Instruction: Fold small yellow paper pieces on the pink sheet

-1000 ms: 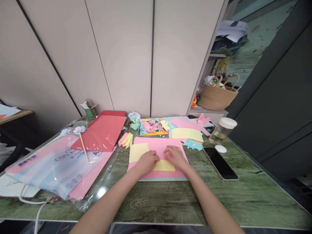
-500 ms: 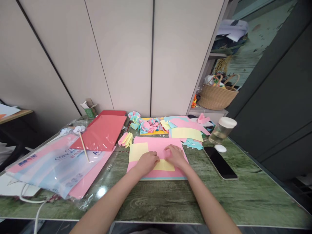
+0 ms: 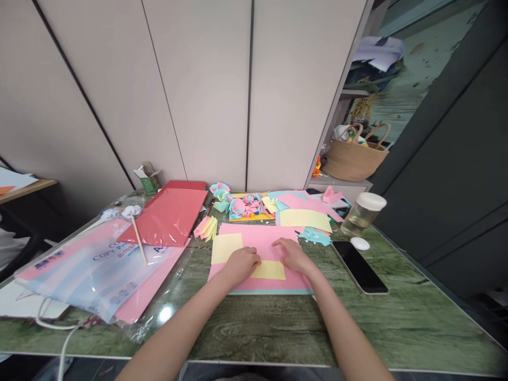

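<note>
Head view shows the left hand (image 3: 242, 264) curled, its grip unclear, at a yellow strip (image 3: 270, 270) lying on pink paper (image 3: 260, 233) on the worktop (image 3: 257, 325), the right hand (image 3: 293, 255) loosely spread just beyond, and a phone (image 3: 360, 267).

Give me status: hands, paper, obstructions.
Left hand at yellow strip. Right hand over pink sheet. Strip lies on sheet. Phone off to sheet's right.

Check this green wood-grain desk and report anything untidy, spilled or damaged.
No spill shows. Ragged light-blue paper scraps lie right of the straight-edged pink paper sheet, looking torn. A thin, pale wooden stick lies aslant on the rumpled, printed plastic copy-paper bag, perhaps just dropped there.
</note>
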Tool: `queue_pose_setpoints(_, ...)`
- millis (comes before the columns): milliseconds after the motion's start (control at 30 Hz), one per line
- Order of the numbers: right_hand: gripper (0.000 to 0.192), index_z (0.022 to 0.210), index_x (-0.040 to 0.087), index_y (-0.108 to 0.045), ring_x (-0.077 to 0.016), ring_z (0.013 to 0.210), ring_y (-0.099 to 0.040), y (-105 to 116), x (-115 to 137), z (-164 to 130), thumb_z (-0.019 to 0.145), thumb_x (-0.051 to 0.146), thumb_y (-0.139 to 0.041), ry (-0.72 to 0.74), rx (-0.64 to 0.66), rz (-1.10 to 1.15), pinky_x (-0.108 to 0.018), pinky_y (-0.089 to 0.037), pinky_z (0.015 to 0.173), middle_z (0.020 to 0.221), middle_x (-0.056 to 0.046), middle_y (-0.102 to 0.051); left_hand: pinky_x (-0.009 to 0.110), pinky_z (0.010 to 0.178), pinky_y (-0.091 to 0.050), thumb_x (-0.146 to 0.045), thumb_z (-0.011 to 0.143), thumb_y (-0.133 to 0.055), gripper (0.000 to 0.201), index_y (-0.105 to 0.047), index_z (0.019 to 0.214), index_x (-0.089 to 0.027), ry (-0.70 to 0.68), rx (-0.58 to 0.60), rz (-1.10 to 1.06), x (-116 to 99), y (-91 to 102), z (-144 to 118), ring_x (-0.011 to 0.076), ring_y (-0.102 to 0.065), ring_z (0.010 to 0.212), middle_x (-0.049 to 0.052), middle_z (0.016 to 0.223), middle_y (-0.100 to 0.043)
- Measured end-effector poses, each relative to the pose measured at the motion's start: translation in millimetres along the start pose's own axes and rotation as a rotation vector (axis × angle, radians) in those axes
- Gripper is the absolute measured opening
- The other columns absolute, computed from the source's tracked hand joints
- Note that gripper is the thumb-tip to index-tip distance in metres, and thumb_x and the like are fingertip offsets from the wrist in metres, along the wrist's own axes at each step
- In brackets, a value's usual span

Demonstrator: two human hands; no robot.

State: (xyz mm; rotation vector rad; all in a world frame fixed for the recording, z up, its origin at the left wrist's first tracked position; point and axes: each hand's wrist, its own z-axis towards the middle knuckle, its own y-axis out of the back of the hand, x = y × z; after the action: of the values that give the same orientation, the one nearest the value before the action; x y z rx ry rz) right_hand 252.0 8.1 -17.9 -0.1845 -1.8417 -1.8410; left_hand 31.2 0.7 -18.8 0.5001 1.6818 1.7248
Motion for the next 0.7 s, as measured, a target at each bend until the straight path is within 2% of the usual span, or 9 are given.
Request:
queue_pose_setpoints(133, 0.032, 0.113, 0.017, -0.052, -0.0187, 0.100, -0.054, 2.8, -7.7, -0.5, 0.086, 0.034, -0.050, 0.031, -0.007, 0.013, -0.041, -0.046, 0.084, 0.117, -0.008, -0.053, 0.037, 0.079, -0.049, -0.032, 0.088, -0.050, 0.026, -0.054, 0.107, -0.017, 0.004, -0.029, -0.035, 1.0, -0.6, -1.1, 0.0168, -0.057, 0.092, 0.007, 0.109, -0.056)
queue_pose_setpoints(300, 0.030, 0.113, 0.018, -0.052, -0.0174, 0.098, -0.055, 2.3, -7.9, 0.8, 0.087, 0.034, -0.049, -0.003, -0.041, 0.006, -0.039, -0.047, 0.083, 0.116, -0.007, -0.053, 0.040, 0.082, -0.048, -0.033, 0.087, -0.051, 0.027, -0.054, 0.108, -0.016, 0.063, -0.101, -0.085, 1.4, -2.6, -1.4, 0.0184, -0.056, 0.096, 0.007, 0.111, -0.055)
queue_pose_setpoints(433, 0.032, 0.113, 0.017, -0.052, -0.0185, 0.100, -0.054, -3.5, 3.0, 0.7, 0.086, 0.035, -0.050, 0.001, -0.059, -0.012, -0.041, -0.046, 0.084, 0.116, -0.008, -0.053, 0.041, 0.083, -0.047, -0.034, 0.086, -0.052, 0.030, -0.053, 0.109, -0.016, 0.095, -0.119, -0.141, 2.0, -5.0, -0.2, 0.0193, -0.055, 0.097, 0.008, 0.112, -0.055)
queue_pose_setpoints(700, 0.032, 0.113, 0.018, -0.053, -0.0218, 0.110, -0.048, -17.3, 32.6, -7.3, 0.085, 0.035, -0.052, 0.139, -0.046, 0.010, -0.046, -0.040, 0.092, 0.124, -0.008, -0.049, 0.040, 0.081, -0.048, -0.034, 0.086, -0.052, 0.030, -0.053, 0.109, -0.015, 0.119, -0.117, -0.342, 2.7, -9.6, 2.6, 0.0187, -0.056, 0.095, 0.007, 0.110, -0.055)
